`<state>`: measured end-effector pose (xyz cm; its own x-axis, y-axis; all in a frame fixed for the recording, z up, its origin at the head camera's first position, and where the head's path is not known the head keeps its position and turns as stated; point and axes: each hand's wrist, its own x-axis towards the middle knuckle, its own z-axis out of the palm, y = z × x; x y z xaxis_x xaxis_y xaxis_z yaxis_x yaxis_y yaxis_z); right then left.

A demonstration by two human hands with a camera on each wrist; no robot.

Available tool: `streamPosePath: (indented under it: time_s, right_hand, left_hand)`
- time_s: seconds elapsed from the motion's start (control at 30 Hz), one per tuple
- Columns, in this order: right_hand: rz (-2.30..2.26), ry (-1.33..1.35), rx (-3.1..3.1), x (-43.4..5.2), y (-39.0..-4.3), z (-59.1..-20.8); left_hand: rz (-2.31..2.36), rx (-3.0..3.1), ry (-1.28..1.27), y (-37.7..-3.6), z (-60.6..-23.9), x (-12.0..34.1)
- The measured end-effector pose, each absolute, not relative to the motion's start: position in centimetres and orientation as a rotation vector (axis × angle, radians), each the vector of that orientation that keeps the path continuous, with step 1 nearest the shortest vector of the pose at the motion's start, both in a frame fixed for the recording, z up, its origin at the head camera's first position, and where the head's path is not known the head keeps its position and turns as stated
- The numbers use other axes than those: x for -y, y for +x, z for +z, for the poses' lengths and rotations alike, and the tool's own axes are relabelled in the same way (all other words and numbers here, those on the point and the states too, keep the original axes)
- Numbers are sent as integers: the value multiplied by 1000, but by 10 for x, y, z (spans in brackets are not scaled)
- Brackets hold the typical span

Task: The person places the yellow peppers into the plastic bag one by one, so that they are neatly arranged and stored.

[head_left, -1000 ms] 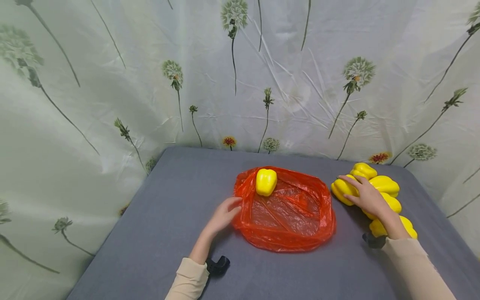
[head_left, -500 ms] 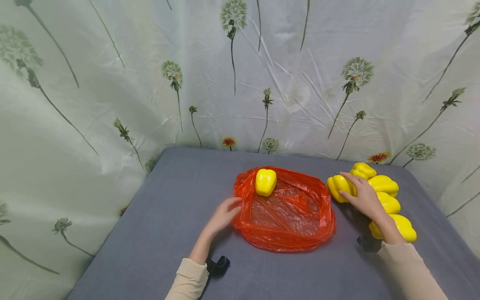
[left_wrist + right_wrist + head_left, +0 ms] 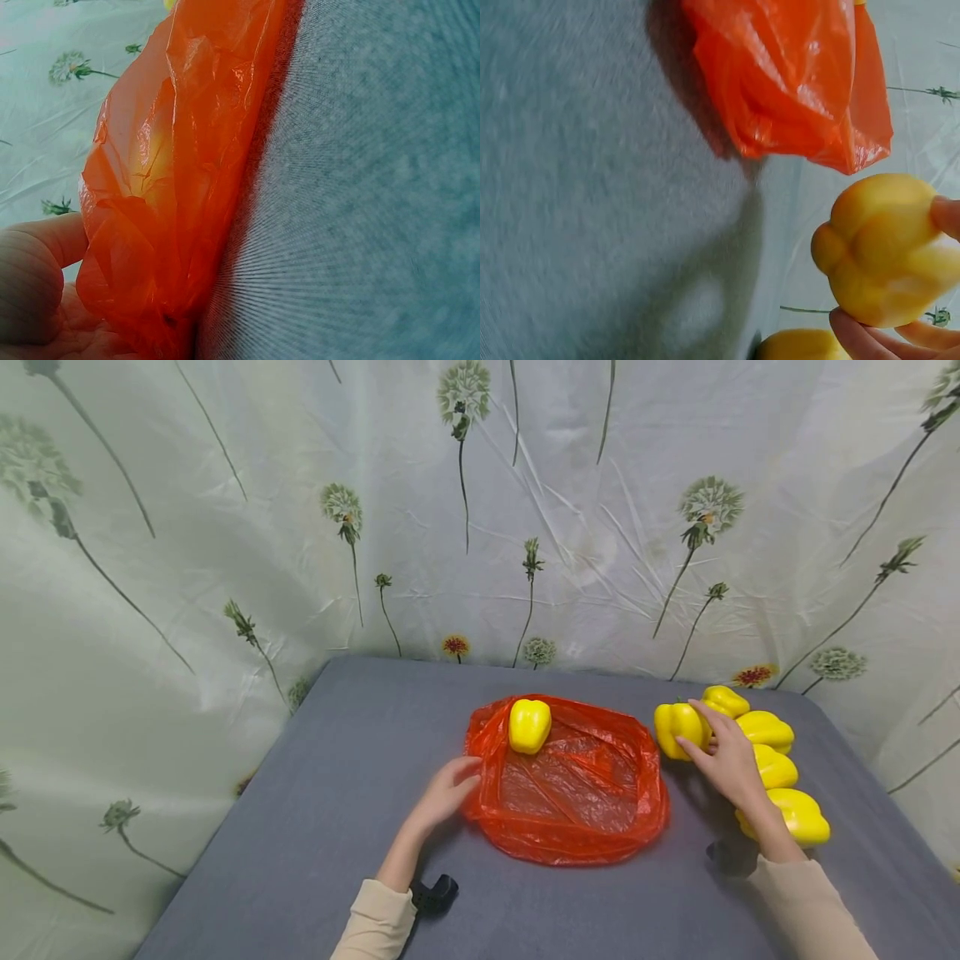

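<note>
Left hand [image 3: 450, 789] is pinching the orange bag's [image 3: 577, 793] rim on the grey table [image 3: 300, 827]; right hand [image 3: 723, 760] is now grasping a yellow pepper [image 3: 677, 727], lifted clear of the pile [image 3: 776, 768] and nearing the bag.

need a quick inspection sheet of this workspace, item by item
surface: grey cloth-covered table, bare in front.
job's things: orange plastic bag lies spread open; one yellow bell pepper sits at its far edge. Held pepper is lifted beside a row of four more peppers at the right.
clutter: nothing seen.
grippers: left hand pinches the bag's left rim; right hand grips the held pepper.
cables: nothing seen; a black wrist mount shows at the left sleeve.
surroundings: pale curtain printed with dandelions encloses the table.
</note>
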<state>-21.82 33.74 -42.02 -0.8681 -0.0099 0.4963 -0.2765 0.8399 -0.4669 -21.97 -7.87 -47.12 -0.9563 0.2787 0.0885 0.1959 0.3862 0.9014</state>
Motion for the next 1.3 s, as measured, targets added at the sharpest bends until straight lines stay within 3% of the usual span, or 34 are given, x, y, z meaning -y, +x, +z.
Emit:
streamPosePath:
  time_s: [1.3]
  right_hand:
    - [1096,61,2440,-297,-211,-421]
  left_hand:
    - [1627,-2528,430,-217,-468,79]
